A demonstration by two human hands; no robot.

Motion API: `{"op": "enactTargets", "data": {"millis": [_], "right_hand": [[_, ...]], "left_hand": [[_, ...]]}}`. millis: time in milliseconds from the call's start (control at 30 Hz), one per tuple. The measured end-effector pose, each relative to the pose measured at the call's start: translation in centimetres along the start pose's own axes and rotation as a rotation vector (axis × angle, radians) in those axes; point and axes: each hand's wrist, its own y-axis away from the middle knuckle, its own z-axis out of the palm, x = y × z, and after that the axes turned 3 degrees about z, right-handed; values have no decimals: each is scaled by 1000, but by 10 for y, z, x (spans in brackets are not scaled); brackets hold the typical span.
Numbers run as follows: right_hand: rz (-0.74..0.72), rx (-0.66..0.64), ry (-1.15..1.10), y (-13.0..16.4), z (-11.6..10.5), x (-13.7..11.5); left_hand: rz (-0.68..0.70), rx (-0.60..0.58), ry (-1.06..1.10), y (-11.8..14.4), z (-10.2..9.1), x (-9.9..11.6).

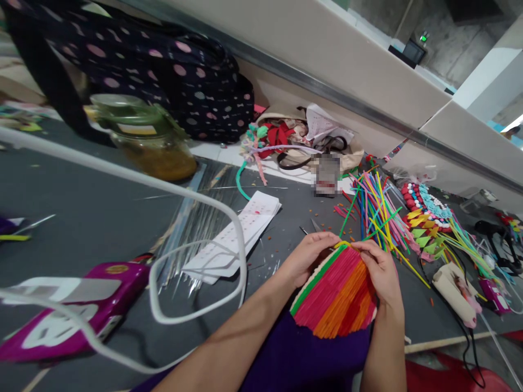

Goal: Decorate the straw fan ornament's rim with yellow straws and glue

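Note:
A fan-shaped piece of pipe cleaners [333,294], striped green, pink, orange and red with a cream edge, is held over my lap at the table's front. My left hand [312,256] pinches its narrow top from the left. From the other side, my right hand [379,267] grips the same top corner with thumb and fingers closed. Between the fingertips a yellow pipe cleaner [345,244] bends across the top. Green stems stick up behind it. The palms hide part of both side edges.
Loose coloured pipe cleaners [378,209] lie just beyond my hands. A white cable [241,245] loops over the left side, near a purple glue gun [93,305], folded paper [241,234] and clear sticks. Behind stand a green-lidded jug [151,141] and a dotted bag [180,76].

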Motion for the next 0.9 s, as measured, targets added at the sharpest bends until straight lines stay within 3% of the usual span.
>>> {"op": "enactTargets", "data": {"millis": [900], "right_hand": [[-37,-13,-15,0,0,7]], "left_hand": [[-53,-39,-3,1,-7,0]]}}
